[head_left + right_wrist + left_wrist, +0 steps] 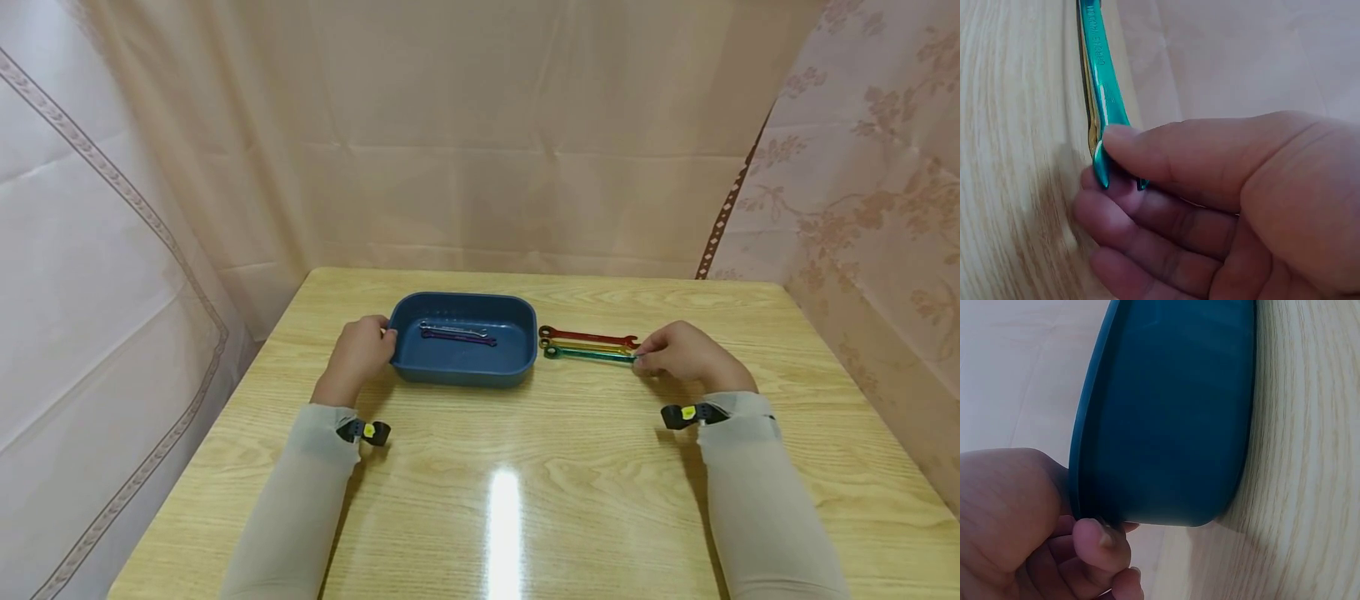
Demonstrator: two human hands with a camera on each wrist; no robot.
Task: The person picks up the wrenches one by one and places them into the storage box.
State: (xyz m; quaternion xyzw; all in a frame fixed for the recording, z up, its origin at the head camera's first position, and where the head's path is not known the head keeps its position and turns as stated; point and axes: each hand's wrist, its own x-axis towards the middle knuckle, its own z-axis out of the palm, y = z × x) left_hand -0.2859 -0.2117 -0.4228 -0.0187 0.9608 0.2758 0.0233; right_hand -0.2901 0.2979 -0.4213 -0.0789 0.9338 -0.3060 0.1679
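A blue rectangular bin (463,377) stands on the table, and a silver wrench (453,331) and a purple wrench (459,337) lie inside it. My left hand (358,357) grips the bin's left end by the rim; the left wrist view shows its fingers curled at the bin wall (1166,425). Right of the bin lie a red wrench (588,337), a yellow wrench (585,346) and a green wrench (588,355), side by side. My right hand (684,357) pinches the open-jaw end of the green wrench (1105,81) between thumb and fingers.
The wooden table (600,467) reaches toward me, with a bright light reflection near its front. A beige curtain (480,167) hangs behind the back edge. Patterned cloth (877,192) hangs at the right, white cloth (97,275) at the left.
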